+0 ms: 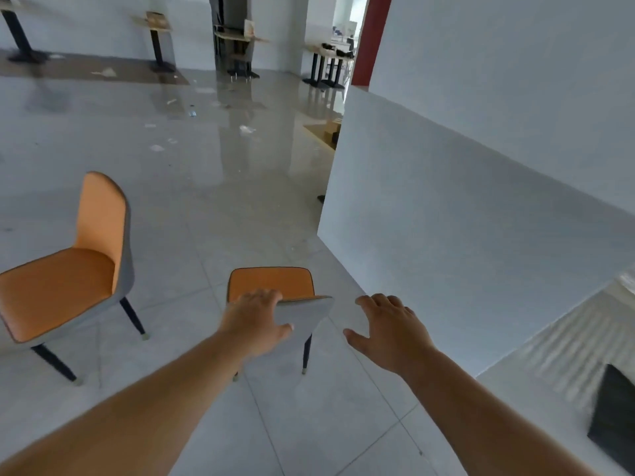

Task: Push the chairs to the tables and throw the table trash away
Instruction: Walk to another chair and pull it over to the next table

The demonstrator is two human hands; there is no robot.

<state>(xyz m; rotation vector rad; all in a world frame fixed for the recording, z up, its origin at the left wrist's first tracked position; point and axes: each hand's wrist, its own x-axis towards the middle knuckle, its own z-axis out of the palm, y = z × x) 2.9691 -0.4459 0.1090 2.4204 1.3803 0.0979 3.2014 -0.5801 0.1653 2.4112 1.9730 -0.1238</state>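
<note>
Left hand (256, 319) grips chair (275, 286) backrest; right hand (391, 324) spread, free. Glossy tiled floor (213, 187), apparently littered.

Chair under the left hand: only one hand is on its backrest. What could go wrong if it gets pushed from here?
1. The left hand grips one end of the nearer chair's backrest; the right hand is off it, so a push may swivel it.
2. The white wall is close on its right; it could scrape.
3. Scattered scraps on the glossy floor ahead might snag legs.
</note>
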